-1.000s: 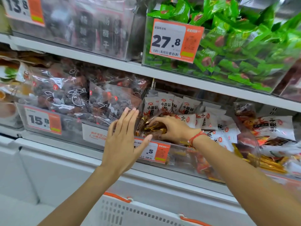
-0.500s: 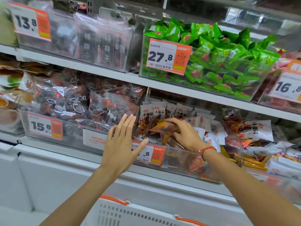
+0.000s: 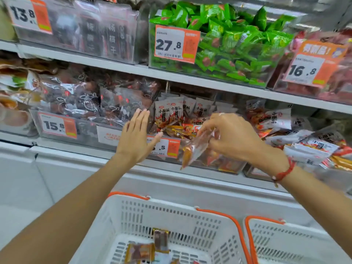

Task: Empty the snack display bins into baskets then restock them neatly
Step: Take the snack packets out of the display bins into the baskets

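Right hand (image 3: 231, 139) is pinching a clear orange snack pack (image 3: 194, 149), now hanging in front of the bin (image 3: 224, 164) face, above and behind the basket (image 3: 190, 225). Left hand (image 3: 136, 137) is flat, fingers straight, resting against the bin's left front edge beside the price tag (image 3: 164, 147), holding nothing.

Step in hand, as I read it: carrying the pack down to the basket. Doing it well: keeping the left hand bracing the bin so it isn't sliding, lowering the pack inside the rim before letting go, landing it near the few packs (image 3: 150, 248) already on the basket floor. Bin is looking well stocked yet, so emptying is early.

Versus half a second ago: right hand was reaching inside the bin among the packs; now it's out with one pack. Left hand is staying put. View is tilting down, showing both baskets.
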The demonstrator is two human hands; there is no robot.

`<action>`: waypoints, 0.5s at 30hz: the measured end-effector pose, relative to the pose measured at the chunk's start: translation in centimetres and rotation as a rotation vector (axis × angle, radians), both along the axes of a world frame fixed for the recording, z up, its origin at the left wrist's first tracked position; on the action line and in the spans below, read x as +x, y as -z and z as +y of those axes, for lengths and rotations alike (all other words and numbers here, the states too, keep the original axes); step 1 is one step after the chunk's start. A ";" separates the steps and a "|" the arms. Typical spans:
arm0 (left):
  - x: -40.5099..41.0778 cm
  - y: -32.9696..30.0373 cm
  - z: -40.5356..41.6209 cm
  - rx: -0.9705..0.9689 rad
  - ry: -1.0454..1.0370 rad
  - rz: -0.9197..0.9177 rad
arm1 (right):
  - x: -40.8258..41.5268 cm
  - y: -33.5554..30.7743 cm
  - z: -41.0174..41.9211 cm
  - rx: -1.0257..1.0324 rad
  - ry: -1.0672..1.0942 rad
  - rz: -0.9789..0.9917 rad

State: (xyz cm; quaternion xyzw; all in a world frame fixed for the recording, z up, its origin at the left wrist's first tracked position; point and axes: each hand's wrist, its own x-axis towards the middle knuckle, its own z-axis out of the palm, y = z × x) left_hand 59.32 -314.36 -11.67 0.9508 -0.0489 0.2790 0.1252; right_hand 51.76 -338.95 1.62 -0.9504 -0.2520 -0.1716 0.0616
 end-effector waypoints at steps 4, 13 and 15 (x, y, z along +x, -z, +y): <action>-0.2 -0.5 0.0 0.017 -0.009 0.034 | -2.5 5.2 0.4 -0.219 -0.028 0.266; 0.1 0.7 0.1 0.013 -0.023 -0.108 | 6.7 1.6 -0.5 0.188 0.039 0.163; 0.3 1.2 -0.1 0.006 -0.035 -0.146 | 9.7 1.5 -0.5 0.072 0.095 0.327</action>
